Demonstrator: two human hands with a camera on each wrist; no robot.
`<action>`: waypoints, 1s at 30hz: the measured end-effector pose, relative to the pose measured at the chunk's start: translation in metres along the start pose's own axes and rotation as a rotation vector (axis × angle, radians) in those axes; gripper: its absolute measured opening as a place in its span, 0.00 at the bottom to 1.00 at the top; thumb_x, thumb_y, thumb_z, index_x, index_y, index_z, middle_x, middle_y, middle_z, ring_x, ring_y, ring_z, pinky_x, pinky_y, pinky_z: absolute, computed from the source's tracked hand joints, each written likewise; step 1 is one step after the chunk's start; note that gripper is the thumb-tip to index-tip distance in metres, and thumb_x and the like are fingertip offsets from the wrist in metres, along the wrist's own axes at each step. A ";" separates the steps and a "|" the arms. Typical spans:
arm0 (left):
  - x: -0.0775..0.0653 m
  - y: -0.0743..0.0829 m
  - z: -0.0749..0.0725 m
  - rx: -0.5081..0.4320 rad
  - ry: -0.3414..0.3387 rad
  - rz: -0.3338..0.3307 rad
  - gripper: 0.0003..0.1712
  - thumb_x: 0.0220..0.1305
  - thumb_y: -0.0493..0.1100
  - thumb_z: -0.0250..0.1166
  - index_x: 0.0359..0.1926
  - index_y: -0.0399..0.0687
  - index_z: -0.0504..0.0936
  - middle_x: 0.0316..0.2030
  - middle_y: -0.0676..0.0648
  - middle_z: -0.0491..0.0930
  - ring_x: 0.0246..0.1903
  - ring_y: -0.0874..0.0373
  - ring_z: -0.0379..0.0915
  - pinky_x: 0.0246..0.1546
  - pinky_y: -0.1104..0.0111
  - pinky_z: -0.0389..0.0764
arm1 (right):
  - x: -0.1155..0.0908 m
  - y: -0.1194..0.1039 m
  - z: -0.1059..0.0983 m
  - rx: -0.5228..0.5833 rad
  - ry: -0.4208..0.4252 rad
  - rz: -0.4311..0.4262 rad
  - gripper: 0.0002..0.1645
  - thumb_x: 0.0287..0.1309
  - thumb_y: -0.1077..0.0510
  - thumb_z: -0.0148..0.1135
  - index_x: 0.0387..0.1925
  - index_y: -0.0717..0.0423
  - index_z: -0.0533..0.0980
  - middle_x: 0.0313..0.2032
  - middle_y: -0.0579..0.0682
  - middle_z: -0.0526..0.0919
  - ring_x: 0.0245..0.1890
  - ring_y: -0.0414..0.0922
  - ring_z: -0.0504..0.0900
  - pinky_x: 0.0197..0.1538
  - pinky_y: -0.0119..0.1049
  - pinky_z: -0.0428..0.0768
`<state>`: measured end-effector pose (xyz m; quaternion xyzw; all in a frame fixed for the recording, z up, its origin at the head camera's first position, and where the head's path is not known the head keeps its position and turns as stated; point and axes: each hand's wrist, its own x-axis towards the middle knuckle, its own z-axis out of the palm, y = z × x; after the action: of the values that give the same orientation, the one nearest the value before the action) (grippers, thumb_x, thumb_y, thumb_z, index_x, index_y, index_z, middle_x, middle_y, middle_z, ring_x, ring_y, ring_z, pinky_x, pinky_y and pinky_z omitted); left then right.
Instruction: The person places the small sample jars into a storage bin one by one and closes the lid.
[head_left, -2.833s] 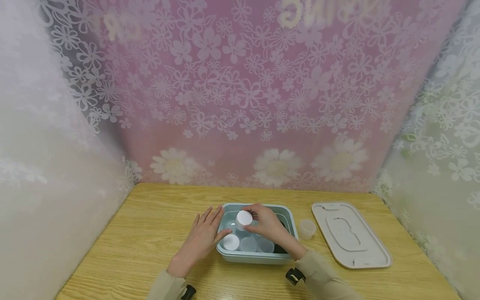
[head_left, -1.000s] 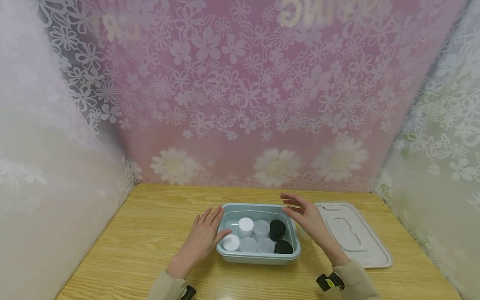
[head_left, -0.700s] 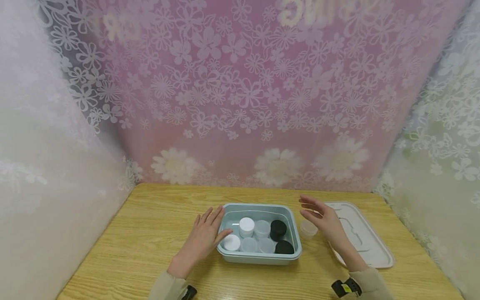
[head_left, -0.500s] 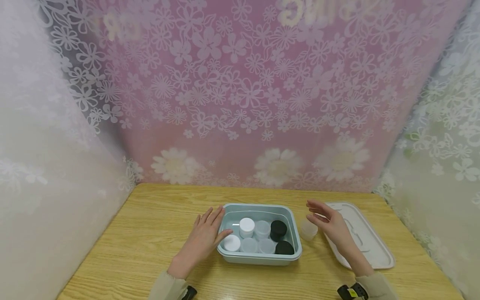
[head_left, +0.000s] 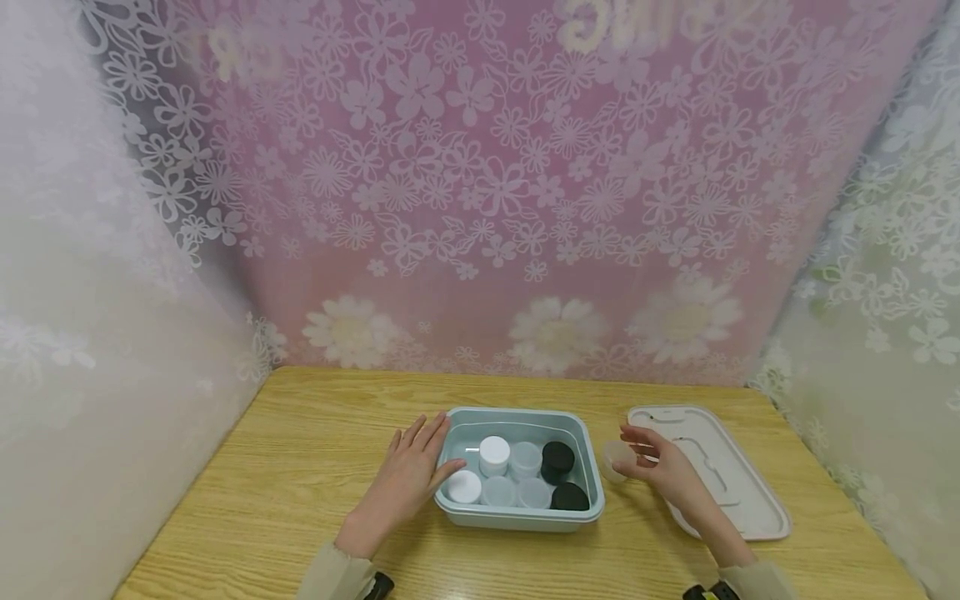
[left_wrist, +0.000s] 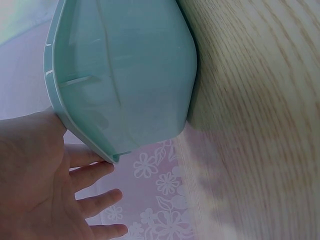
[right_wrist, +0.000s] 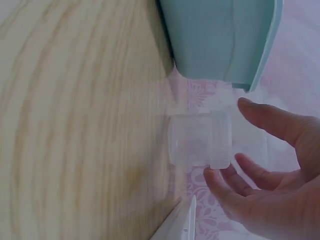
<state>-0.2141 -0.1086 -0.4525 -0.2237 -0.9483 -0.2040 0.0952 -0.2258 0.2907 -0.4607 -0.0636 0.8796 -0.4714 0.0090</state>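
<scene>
Seen sideways from the right wrist, a clear jar (right_wrist: 192, 140) stood upright on a wooden table (right_wrist: 75, 125), its base against the wood and its finely ribbed cap (right_wrist: 220, 140) facing away from it. The right hand (right_wrist: 280, 200) reached in around the cap end: the thumb (right_wrist: 272, 120) was apart from the jar on one side, while the fingers (right_wrist: 222, 192) bent toward it on the other, one fingertip so close to the cap's edge that contact could not be told. Beyond the thumb sat a blue-green box (right_wrist: 215, 40) with a projecting rim, apart from the jar. On the fingers' side, part of a white panel (right_wrist: 180, 220) showed. Behind hung a pinkish cloth (right_wrist: 200, 92) with pale flowers.
</scene>
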 end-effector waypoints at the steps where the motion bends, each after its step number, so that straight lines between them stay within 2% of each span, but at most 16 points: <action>1: 0.000 0.000 0.000 -0.001 -0.001 0.001 0.40 0.75 0.60 0.56 0.75 0.37 0.64 0.74 0.38 0.63 0.73 0.33 0.54 0.69 0.33 0.57 | 0.000 0.001 0.000 -0.015 -0.007 0.020 0.43 0.63 0.55 0.71 0.71 0.70 0.63 0.66 0.72 0.70 0.63 0.67 0.73 0.62 0.53 0.79; 6: -0.001 0.000 -0.001 0.001 0.008 0.008 0.40 0.75 0.60 0.56 0.74 0.36 0.64 0.73 0.38 0.64 0.73 0.33 0.55 0.69 0.32 0.58 | 0.001 0.002 0.002 -0.067 -0.013 0.083 0.42 0.61 0.56 0.73 0.69 0.71 0.65 0.65 0.73 0.70 0.59 0.67 0.76 0.57 0.51 0.83; 18: 0.001 -0.002 0.002 0.015 0.013 0.005 0.40 0.75 0.60 0.56 0.75 0.37 0.64 0.74 0.39 0.63 0.73 0.35 0.54 0.69 0.33 0.58 | 0.001 -0.001 0.010 -0.102 0.044 0.062 0.37 0.56 0.62 0.75 0.63 0.74 0.70 0.58 0.72 0.76 0.51 0.62 0.83 0.45 0.39 0.86; 26: 0.002 -0.003 0.004 0.014 0.009 0.001 0.41 0.75 0.60 0.56 0.75 0.38 0.64 0.74 0.39 0.63 0.74 0.35 0.54 0.69 0.33 0.58 | 0.004 -0.017 0.000 -0.191 0.084 0.005 0.37 0.59 0.57 0.74 0.64 0.71 0.71 0.58 0.72 0.77 0.51 0.63 0.83 0.47 0.48 0.87; 30: 0.002 -0.003 0.004 0.016 0.001 -0.001 0.40 0.75 0.60 0.55 0.75 0.37 0.64 0.74 0.39 0.63 0.73 0.34 0.54 0.69 0.33 0.58 | 0.004 -0.032 -0.005 -0.172 0.093 -0.005 0.38 0.62 0.55 0.72 0.66 0.70 0.69 0.61 0.72 0.73 0.54 0.66 0.80 0.51 0.51 0.85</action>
<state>-0.2174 -0.1086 -0.4563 -0.2221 -0.9500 -0.1966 0.0975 -0.2267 0.2773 -0.4311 -0.0446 0.9162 -0.3965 -0.0384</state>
